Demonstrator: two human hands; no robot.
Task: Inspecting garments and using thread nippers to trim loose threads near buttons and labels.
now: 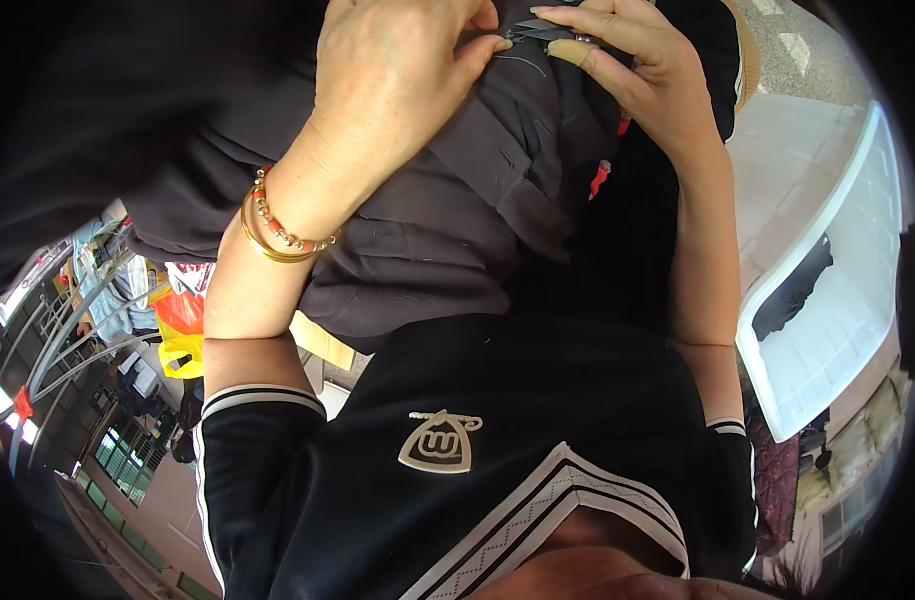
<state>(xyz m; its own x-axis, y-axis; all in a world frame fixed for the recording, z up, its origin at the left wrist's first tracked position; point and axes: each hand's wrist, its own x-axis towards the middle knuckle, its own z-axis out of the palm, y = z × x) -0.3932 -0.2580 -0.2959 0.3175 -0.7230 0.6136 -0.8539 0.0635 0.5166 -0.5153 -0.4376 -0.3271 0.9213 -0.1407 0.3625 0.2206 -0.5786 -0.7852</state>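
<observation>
A dark grey garment (407,270) lies in folds across my lap, with a buttonhole-like slit in a stitched strip near its middle. My left hand (397,60) pinches the cloth at the top of the view, thumb and fingers pressed together. Facing it, my right hand (632,65) has small dark thread snips (542,31) between thumb and fingers. Their blades point left, close to my left thumb tip. A loose pale thread (525,62) curls on the cloth just below. A yellowish covering wraps my right thumb tip. Beneath my right hand a small red piece (599,180) shows against the dark cloth.
On the right stands a white plastic bin (882,190) with a dark piece of cloth (795,285) in it. At the left are a metal rack (52,355) and a red and yellow bag (182,325). Quilted maroon fabric (777,495) is at lower right.
</observation>
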